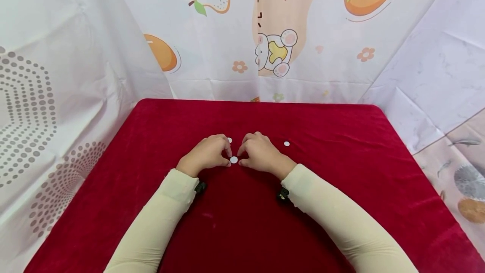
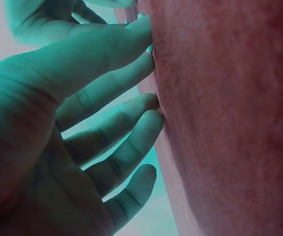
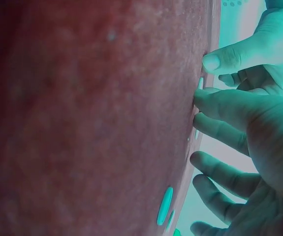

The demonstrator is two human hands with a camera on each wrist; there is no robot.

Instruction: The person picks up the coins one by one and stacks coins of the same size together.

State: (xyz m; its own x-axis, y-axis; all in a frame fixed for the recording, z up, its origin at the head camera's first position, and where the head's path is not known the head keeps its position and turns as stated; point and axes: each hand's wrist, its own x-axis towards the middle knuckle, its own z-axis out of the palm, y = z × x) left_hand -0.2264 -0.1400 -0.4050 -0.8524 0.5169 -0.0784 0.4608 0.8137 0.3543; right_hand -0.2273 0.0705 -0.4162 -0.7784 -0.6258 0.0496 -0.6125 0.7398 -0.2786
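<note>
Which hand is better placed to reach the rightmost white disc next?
Right, most likely: the right hand lies nearer the rightmost white disc, while the left hand sits across the central white disc, farther away.

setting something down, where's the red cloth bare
Red cloth is bare between left sleeve and right sleeve, and outward from each to the edge. Crowded: left hand and right hand flank a white disc, another disc beyond.
</note>
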